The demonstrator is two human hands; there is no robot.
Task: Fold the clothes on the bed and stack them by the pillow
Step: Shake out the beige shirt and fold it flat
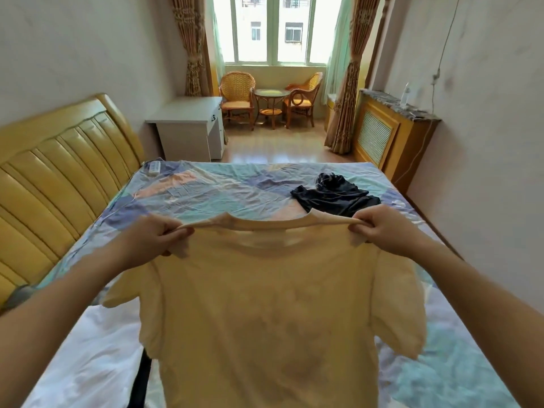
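Head view. A pale yellow T-shirt (265, 304) hangs spread in the centre and lower half of the frame, held up above the bed (220, 189) by its two shoulders. The collar sits at mid-frame, the body drops to the bottom edge, and one short sleeve hangs free at each side.

Left hand (153, 237), left of centre: grip closed, fingers curled round the shirt's left shoulder seam, cloth bunched in the fist.

Right hand (379, 228), right of centre: grip closed, thumb and fingers pinching the shirt's right shoulder seam. The top edge of the shirt is pulled taut between the two hands.

A dark crumpled garment (335, 195) lies unfolded on the patchwork bedsheet, just above the right hand in the frame, toward the bed's far right side. White bedding (97, 354) covers the lower left of the frame. A small white object (154, 167) lies at the bed's far left corner; what it is cannot be told.

The yellow padded headboard (53, 178) runs along the left edge. In the upper centre stand a white desk (188, 128), two wicker chairs (237, 95) with a small round table (270, 104) between them, and a window (276, 28) with curtains.
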